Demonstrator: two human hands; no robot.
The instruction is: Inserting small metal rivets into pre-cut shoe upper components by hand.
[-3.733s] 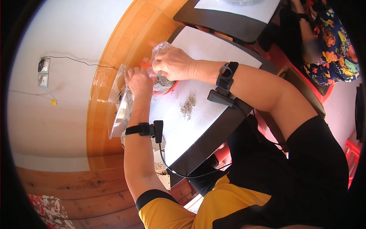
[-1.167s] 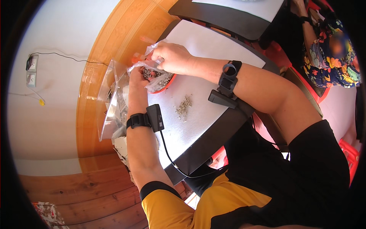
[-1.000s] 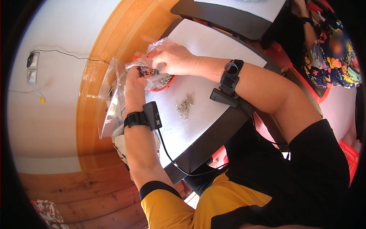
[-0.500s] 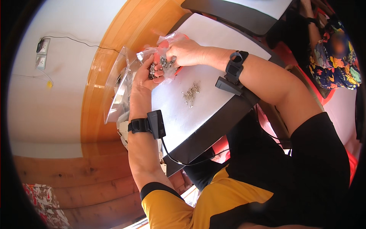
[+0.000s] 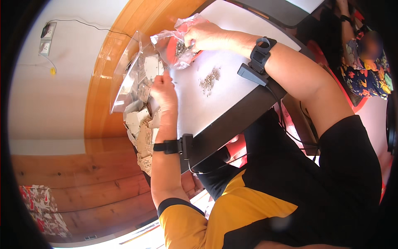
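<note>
At the far end of the white-topped table, my right hand (image 5: 206, 36) is closed at the edge of a clear plastic bag (image 5: 181, 61). Small grey metal pieces (image 5: 181, 49) show inside the bag, with a red container (image 5: 171, 50) around or beneath it. My left hand (image 5: 164, 90) is beside the table's left edge, near a heap of pale cards (image 5: 144, 135). Its fingers are curled together, and whatever they may hold is hidden. A loose pile of small metal pieces (image 5: 209, 79) lies on the tabletop (image 5: 207, 108), nearer to me than the bag.
A clear plastic sheet or bin wall (image 5: 127, 76) stands left of the table, beside the cards. Cables run from black wrist straps on both my forearms. Another table (image 5: 273, 12) stands beyond, and a person in a flowered top (image 5: 365, 79) sits at the far right.
My left hand has left the bag and come nearer to me, down by the cards, baring more of them. My right hand stays at the bag.
</note>
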